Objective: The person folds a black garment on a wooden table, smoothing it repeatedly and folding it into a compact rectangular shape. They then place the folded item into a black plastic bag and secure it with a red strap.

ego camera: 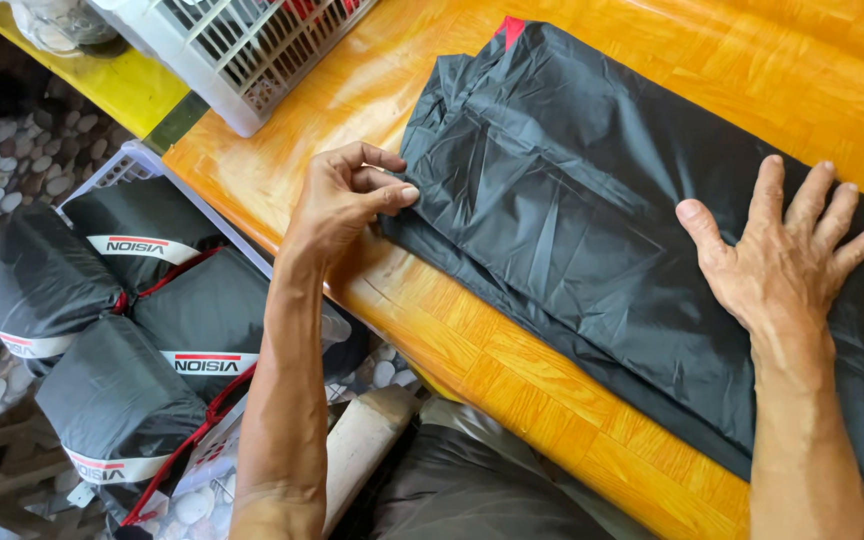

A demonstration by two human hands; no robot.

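Folded dark garment (572, 230) spread across orange table (512, 370), centre to right of frame. Left hand (344, 200) pinching its left edge between thumb and fingers; right hand (787, 265) pressed flat, fingers splayed. Probably thin, light, slippery, limp; best gripped along folded edges.

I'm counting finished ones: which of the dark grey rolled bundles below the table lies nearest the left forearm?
The dark grey rolled bundle with a white band, just left of the forearm under the table edge; the others lie farther left.
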